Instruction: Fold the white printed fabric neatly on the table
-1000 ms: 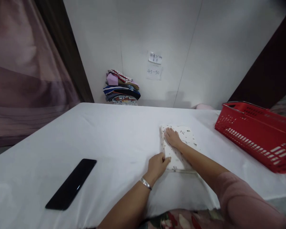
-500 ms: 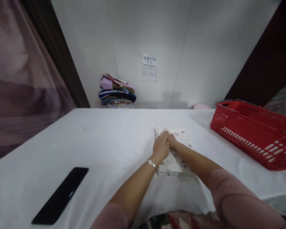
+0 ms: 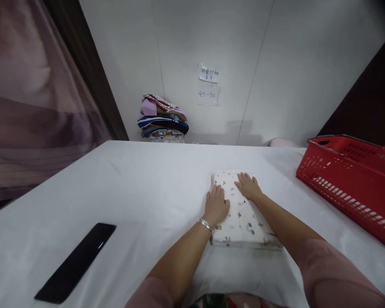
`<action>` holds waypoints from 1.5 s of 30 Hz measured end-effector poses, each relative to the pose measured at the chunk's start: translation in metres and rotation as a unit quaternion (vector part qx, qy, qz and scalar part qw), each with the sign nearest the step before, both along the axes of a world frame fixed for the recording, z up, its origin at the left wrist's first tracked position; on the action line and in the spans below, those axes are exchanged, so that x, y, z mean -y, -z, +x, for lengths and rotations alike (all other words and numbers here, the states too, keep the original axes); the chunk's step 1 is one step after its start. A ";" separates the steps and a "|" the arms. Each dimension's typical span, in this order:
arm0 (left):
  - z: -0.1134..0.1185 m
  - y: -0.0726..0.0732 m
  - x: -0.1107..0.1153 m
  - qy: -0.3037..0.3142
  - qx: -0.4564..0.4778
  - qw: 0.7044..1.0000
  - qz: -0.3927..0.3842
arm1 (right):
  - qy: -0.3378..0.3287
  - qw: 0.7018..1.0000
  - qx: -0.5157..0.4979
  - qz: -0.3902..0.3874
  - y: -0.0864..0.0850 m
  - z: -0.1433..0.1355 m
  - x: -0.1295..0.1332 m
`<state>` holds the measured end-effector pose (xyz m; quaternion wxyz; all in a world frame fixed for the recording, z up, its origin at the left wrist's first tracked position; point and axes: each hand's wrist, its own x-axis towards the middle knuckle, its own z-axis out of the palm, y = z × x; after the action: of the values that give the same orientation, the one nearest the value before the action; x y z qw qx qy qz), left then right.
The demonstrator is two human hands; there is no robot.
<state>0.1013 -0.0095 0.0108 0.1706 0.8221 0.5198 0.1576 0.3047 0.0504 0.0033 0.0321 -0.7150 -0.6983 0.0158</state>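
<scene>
A folded white cloth with small printed motifs point(image 3: 240, 218) lies flat on the white-covered table point(image 3: 141, 179), right of the middle. My left hand point(image 3: 217, 206), with a silver bracelet at the wrist, rests palm down on the cloth's left edge, its fingers apart. On the upper right part of the cloth lies my right hand point(image 3: 248, 187), flat, with its fingers spread. Neither hand grips anything, and a strip of the printed cloth shows between them.
A red perforated basket point(image 3: 349, 179) stands at the right. A black flat object point(image 3: 77, 263) lies at the left front. Folded fabrics point(image 3: 163, 119) are stacked beyond the table's far edge, near wall notes point(image 3: 208, 94). A pinkish curtain point(image 3: 35, 107) hangs at the left.
My hands, earlier together on the cloth, have moved apart: the right one to the upper right, the left one slightly down at the left edge. The view has shifted a little.
</scene>
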 end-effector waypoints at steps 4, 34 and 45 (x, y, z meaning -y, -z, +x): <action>0.000 0.000 0.001 -0.003 0.006 1.000 0.005 | -0.001 1.000 -0.012 -0.004 -0.005 -0.002 -0.001; -0.007 -0.025 -0.047 -0.174 0.197 0.923 -0.282 | 0.242 0.818 -0.522 0.015 -0.015 0.032 0.138; 0.000 -0.024 -0.033 -0.230 0.292 0.885 -0.280 | 0.255 0.809 -0.528 0.041 -0.016 0.029 0.141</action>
<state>0.1012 0.0233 0.0352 0.4967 0.5146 0.6435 0.2728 0.3337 -0.0906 0.0191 0.4284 -0.7469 -0.3659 0.3533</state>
